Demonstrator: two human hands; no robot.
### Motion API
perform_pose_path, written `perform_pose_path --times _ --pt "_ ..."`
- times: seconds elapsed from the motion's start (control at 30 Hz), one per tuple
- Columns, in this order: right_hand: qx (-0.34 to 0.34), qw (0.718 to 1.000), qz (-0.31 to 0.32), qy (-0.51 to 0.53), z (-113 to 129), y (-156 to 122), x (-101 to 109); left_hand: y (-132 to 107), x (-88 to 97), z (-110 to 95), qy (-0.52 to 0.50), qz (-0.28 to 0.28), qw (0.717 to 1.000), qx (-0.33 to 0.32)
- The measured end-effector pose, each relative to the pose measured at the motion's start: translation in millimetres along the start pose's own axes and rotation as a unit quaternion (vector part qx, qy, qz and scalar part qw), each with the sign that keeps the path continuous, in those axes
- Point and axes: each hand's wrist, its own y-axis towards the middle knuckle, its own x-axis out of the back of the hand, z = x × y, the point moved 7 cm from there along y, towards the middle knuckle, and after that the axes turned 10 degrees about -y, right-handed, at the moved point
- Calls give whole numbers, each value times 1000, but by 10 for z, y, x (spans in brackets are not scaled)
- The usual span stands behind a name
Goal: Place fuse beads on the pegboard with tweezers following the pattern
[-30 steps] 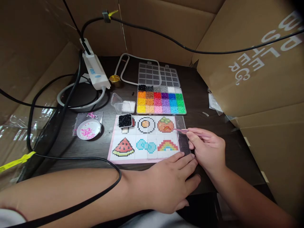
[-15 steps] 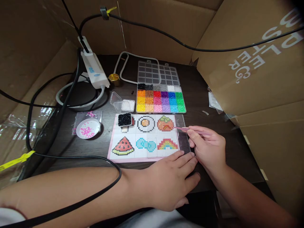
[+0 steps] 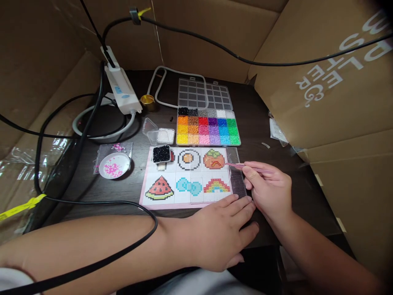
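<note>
My right hand (image 3: 272,190) pinches pink tweezers (image 3: 236,165). Their tips are at the right edge of the persimmon picture (image 3: 211,160), over a clear pegboard (image 3: 238,176); whether they grip a bead is too small to tell. Flat beside the board's near edge lies my left hand (image 3: 224,235), fingers stretched out, with its fingertips at the board's lower right corner. Under the board is a pattern sheet (image 3: 147,174) with watermelon, egg, bow and rainbow pictures. A small row of orange-red beads shows within the persimmon. A small box of black beads (image 3: 161,154) sits on the sheet's upper left.
Behind the sheet stands an open bead case (image 3: 208,128) sorted by colour. Left are a white dish (image 3: 124,164) of pink beads, another pegboard (image 3: 101,152) and a white power strip (image 3: 123,90). A black cable (image 3: 147,211) crosses above my left forearm. Cardboard walls (image 3: 337,123) surround the table.
</note>
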Motion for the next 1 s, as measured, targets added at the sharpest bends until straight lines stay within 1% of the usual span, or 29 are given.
perform_pose_path --times 0.17,0.37,0.53,1.0 --pt "7 1000 3 -5 9 0 -2 1 0 -1 -6 -3 1000 0" --pt "23 999 10 -29 69 -19 -15 -7 0 -9 0 1 1000 0" --pt "37 998 11 -45 113 -28 -23 -5 11 -4 4 -7 1000 -3" --pt "36 996 14 -76 128 -35 -29 5 22 -10 7 0 1000 1"
